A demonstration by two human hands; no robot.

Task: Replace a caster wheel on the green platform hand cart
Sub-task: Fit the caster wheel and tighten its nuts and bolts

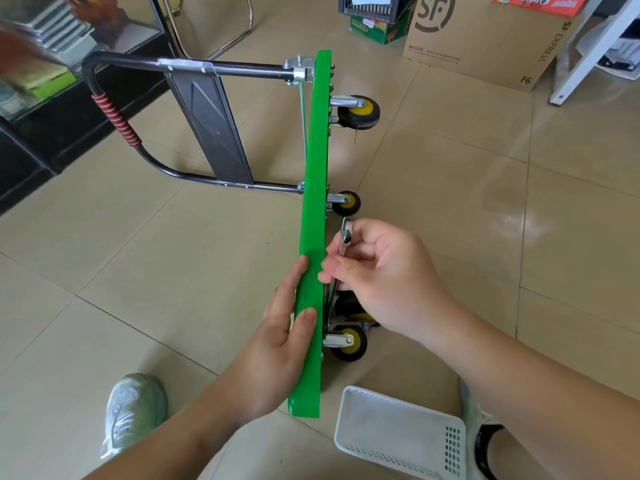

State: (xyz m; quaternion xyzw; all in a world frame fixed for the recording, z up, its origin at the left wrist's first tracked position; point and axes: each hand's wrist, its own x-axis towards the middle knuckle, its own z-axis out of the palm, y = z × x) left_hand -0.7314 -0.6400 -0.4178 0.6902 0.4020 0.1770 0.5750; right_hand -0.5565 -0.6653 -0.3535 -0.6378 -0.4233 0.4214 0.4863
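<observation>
The green cart [313, 216] stands on its edge on the tiled floor [485, 237], its deck seen nearly edge-on, with the black handle [114, 123] folded out to the left and the wheels pointing right. The left hand [277, 344] lies flat against the deck's near end, thumb on the green rim and fingers spread along the left face, steadying it rather than closing round anything. The right hand [377, 275] is closed on a metal wrench [341, 258], pinched between thumb and fingers, with the tool's head sticking up above the knuckles and its shaft running down close along the underside of the deck. Just below that hand sit two near casters: one [348, 341] with a yellow hub in plain view, another [349, 306] mostly hidden behind the wrist. Two more casters [356, 112] [346, 202] sit farther up the deck. A white basket [398, 434] rests on the floor near the right knee, and a cardboard box [491, 39] stands well beyond.
</observation>
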